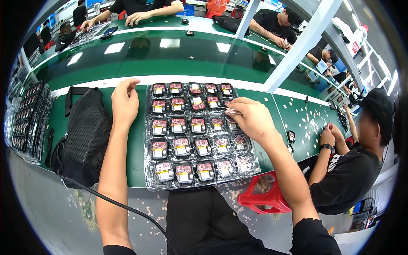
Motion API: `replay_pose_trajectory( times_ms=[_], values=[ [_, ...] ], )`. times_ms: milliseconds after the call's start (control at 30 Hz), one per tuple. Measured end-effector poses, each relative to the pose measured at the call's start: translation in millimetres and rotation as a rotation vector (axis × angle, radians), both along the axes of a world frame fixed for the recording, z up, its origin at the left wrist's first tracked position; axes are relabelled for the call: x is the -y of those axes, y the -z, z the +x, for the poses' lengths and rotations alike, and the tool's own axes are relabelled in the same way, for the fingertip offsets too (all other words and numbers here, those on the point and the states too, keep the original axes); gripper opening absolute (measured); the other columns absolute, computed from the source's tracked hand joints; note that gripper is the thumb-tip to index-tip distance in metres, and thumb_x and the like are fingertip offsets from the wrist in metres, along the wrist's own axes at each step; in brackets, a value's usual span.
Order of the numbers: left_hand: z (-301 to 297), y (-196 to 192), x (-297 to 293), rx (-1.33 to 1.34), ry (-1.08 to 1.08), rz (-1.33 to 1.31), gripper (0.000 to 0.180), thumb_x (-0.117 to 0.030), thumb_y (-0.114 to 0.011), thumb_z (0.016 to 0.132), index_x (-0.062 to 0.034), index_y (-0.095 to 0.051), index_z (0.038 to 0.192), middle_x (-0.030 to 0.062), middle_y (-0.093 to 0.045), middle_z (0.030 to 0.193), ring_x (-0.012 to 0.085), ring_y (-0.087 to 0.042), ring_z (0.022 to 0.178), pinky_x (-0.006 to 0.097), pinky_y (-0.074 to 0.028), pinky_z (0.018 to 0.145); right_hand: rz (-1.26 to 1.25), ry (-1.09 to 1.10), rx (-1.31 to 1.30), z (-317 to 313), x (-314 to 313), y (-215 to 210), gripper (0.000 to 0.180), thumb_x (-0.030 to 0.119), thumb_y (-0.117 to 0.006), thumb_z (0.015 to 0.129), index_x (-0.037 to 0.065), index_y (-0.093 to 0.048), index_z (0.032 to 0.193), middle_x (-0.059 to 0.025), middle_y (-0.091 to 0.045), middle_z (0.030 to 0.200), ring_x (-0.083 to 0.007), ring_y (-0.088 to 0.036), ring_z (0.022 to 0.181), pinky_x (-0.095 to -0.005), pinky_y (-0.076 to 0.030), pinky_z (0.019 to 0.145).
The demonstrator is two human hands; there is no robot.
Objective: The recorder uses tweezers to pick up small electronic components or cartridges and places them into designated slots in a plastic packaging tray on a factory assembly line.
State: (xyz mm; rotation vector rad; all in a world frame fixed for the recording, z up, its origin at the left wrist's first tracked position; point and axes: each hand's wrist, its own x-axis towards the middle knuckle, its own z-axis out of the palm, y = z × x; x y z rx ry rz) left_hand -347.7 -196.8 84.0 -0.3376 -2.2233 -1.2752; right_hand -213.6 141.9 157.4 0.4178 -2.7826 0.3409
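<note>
A clear plastic blister tray lies in front of me, its pockets holding rows of small black square units with pink-red faces and white and yellow patches. My right hand is pinched around metal tweezers, whose tips reach over the tray's right side, close to a unit in the second row. What the tips touch is too small to tell. Beyond the tray's upper left corner, my left hand rests near the white table edge with loosely bent fingers, thumb apart, holding nothing visible.
On my left are a black mesh bag and a stack of filled trays. A black cable crosses my left forearm. Small pale squares litter the green table at right, near a co-worker. A red stool stands below; a white post rises ahead.
</note>
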Motion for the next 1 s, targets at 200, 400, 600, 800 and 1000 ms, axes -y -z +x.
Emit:
replay_pose_trajectory(
  times_ms=[200,400,600,800,1000],
  values=[
    [4.5,-8.2,-2.1,0.017,-0.014,-0.023,0.029,0.010,-0.056,0.087,-0.0009,-0.068,0.111,0.0133,-0.067,0.104,0.0246,-0.066,0.095,0.034,-0.053,0.082,-0.111,0.009,-0.068,27.3,-5.2,-8.4,0.023,0.014,-0.069,0.088,0.005,-0.073,0.109,-0.0108,-0.069,0.114,-0.0335,-0.068,0.098,-0.0406,-0.056,0.085],
    [34.6,-51.2,-14.0,-0.193,0.009,-0.052,0.029,0.012,-0.055,0.087,-0.0005,-0.068,0.110,0.0127,-0.066,0.102,0.0246,-0.065,0.094,0.034,-0.052,0.082,-0.269,0.399,-0.162,127.9,-42.4,3.5,0.030,0.010,-0.075,0.083,0.002,-0.069,0.111,-0.0152,-0.066,0.118,-0.0353,-0.067,0.100,-0.0405,-0.054,0.087],
    [82.4,-89.6,-31.4,-0.339,0.027,-0.170,0.024,0.008,-0.056,0.091,0.0001,-0.067,0.111,0.0133,-0.066,0.110,0.0268,-0.064,0.103,0.035,-0.049,0.092,-0.200,0.835,-0.154,164.1,-74.2,36.5,0.035,0.017,-0.079,0.082,0.003,-0.069,0.112,-0.0162,-0.065,0.116,-0.0354,-0.067,0.100,-0.0418,-0.053,0.086],
    [142.1,-94.4,-36.2,-0.408,0.092,-0.258,0.022,0.009,-0.058,0.090,0.0005,-0.067,0.108,0.0147,-0.064,0.109,0.0306,-0.064,0.106,0.038,-0.049,0.094,-0.552,0.664,-0.111,164.8,-74.4,40.2,0.038,-0.002,-0.077,0.078,-0.001,-0.066,0.114,-0.0131,-0.065,0.111,-0.0193,-0.067,0.087,-0.0285,-0.052,0.068],
    [202.5,-71.7,-50.2,-0.281,0.598,0.034,0.033,0.010,-0.074,0.068,-0.0072,-0.074,0.097,0.0096,-0.067,0.092,0.0236,-0.067,0.078,0.033,-0.053,0.067,-0.731,0.085,-0.217,187.3,-13.8,13.5,0.055,0.003,-0.089,0.068,0.002,-0.065,0.118,-0.0155,-0.067,0.120,-0.0047,-0.041,0.054,-0.0186,-0.040,0.051]
  ],
)
